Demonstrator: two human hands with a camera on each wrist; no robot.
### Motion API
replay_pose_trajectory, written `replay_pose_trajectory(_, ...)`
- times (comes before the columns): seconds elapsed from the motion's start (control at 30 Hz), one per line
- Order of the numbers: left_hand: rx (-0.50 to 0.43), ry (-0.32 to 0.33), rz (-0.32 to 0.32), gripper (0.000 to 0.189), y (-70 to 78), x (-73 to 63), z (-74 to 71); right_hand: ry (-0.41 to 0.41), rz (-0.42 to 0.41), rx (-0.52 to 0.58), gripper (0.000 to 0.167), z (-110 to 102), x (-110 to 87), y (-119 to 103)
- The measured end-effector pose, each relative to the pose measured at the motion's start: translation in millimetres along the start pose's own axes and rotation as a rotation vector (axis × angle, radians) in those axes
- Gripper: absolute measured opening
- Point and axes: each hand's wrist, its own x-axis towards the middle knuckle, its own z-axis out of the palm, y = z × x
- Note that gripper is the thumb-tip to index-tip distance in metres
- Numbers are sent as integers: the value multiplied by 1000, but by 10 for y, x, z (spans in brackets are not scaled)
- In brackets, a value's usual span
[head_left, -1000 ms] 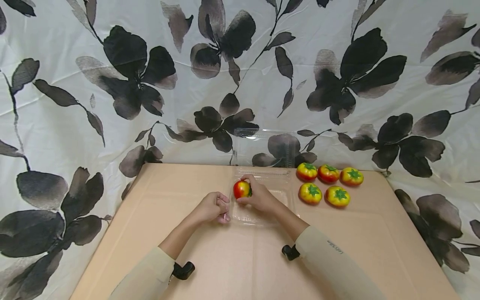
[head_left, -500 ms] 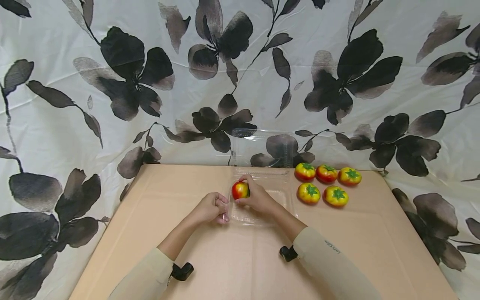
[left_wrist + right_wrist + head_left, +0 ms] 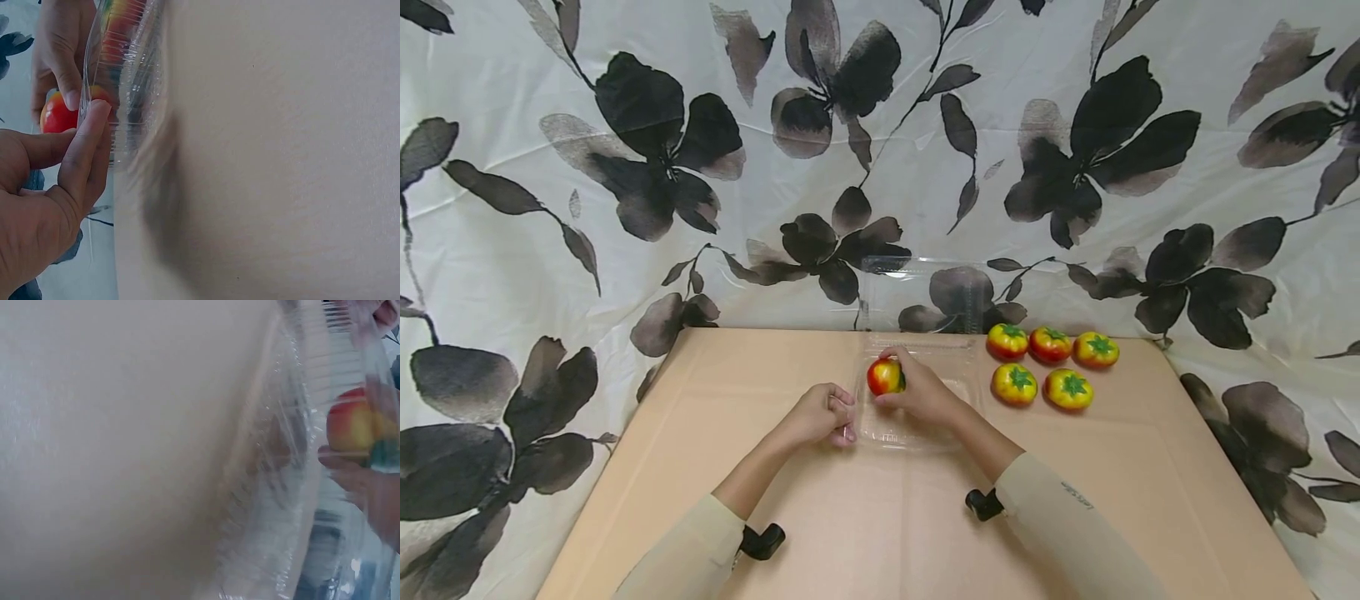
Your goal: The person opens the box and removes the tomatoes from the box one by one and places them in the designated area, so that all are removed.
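Note:
In the head view my right hand point(image 3: 922, 396) grips a red-and-yellow tomato point(image 3: 882, 377), its green top turned toward the palm. This tomato is over the left part of a clear plastic clamshell container point(image 3: 898, 437), whose lid point(image 3: 887, 296) stands raised at the back. My left hand point(image 3: 822, 414) pinches the container's left rim between thumb and fingers. The left wrist view shows the left hand point(image 3: 53, 200) at the clear edge, with the red tomato point(image 3: 59, 115) just beyond. Through the plastic, the right wrist view shows the held tomato point(image 3: 350, 428) and fingertips.
Several similar tomatoes with green star-shaped tops, such as the front one point(image 3: 1015, 384), sit in two rows right of the container. The tan tabletop point(image 3: 700, 417) ends at the back against a white floral cloth point(image 3: 737, 200).
The right hand has shifted slightly to the right with the tomato over the container. My left hand keeps its hold on the rim. The whole head view has drifted a little.

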Motion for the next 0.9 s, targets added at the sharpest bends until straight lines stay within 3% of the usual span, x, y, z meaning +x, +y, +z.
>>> replay_pose_trajectory(0.4, -2, -3, 6, 25, 11, -22, -10, 8, -32, -119, 74, -318, -146, -113)
replay_pose_trajectory(0.9, 51, -9, 26, 27, 33, -47, -20, 42, -47, -168, 76, -708, -405, -83)
